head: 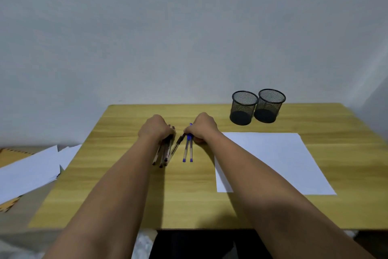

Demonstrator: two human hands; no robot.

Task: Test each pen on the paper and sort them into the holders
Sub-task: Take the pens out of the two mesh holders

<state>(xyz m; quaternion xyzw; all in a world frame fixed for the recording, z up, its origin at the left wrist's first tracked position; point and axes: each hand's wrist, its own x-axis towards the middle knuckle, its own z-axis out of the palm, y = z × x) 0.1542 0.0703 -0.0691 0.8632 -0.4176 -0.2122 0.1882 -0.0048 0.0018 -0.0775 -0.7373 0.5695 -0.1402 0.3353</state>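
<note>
Near the middle of the wooden table (130, 191), my left hand (156, 127) is closed over a bunch of several black pens (162, 154), whose ends stick out toward me. My right hand (202, 127) is closed on two blue pens (188, 150) lying side by side, and its fingers also touch one black pen (176, 146) slanting between the two groups. A blank white sheet of paper (273, 160) lies flat to the right. Two black mesh holders (243, 107) (269, 105) stand side by side at the back right, both looking empty.
A loose pile of white papers (29, 170) lies on a lower surface left of the table, with brown envelopes under it. A plain wall rises right behind the table's far edge. The near table edge runs just above my lap.
</note>
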